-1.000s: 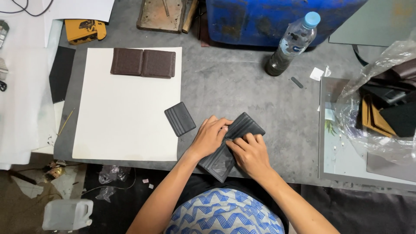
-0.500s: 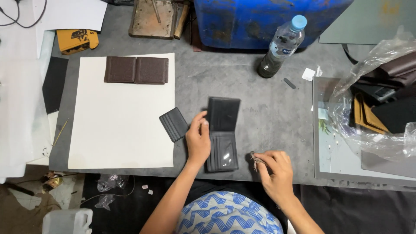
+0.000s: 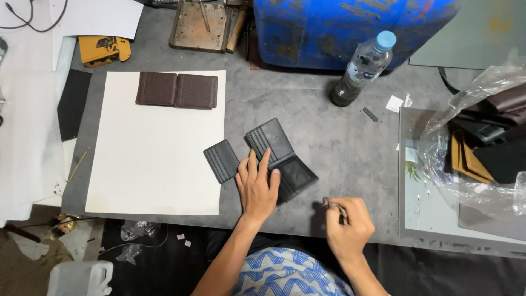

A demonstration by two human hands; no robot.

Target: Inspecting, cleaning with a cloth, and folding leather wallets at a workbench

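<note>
On the left of the grey worktop [image 3: 339, 148] a cream sheet [image 3: 153, 159] carries an opened brown wallet [image 3: 176, 90]. Just beside its right edge lies a small black card insert [image 3: 221, 160]. The left hand [image 3: 256, 185] rests flat, fingers spread, on an opened black wallet [image 3: 280, 156]; firm, even pressure would keep it from sliding. The right hand [image 3: 346, 222] is closed around a small metal tool [image 3: 331, 204]. Farther right stands a near-empty bottle [image 3: 361, 68], then a clear bag [image 3: 482, 148] holding dark and tan leather pieces.
</note>
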